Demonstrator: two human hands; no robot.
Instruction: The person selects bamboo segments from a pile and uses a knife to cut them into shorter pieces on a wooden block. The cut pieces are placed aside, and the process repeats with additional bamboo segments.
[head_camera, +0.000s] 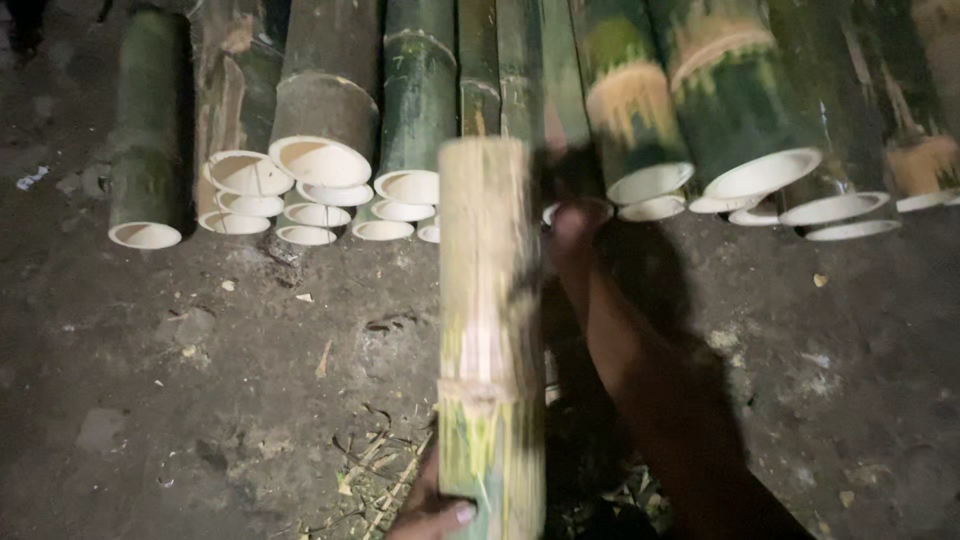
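Dark, dusty dirt floor strewn with chips and dry shavings, harsh light from the front, row of cut bamboo poles lying behind, deep shadow beyond.

no packages, no labels, no signs, no screens anywhere in view

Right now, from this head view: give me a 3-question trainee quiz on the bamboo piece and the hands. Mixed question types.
1. True or false: the pale, partly stripped bamboo section lies flat on the dirt ground.
2. Which of the hands grips that section at its lower end? A) left hand B) right hand
3. Fill in: beyond the section, a row of green bamboo poles lies with its cut ____ ends facing the camera.

Key: 1 false, it is held up off the ground; 2 A, the right hand reaches out beside its upper part; 3 hollow.
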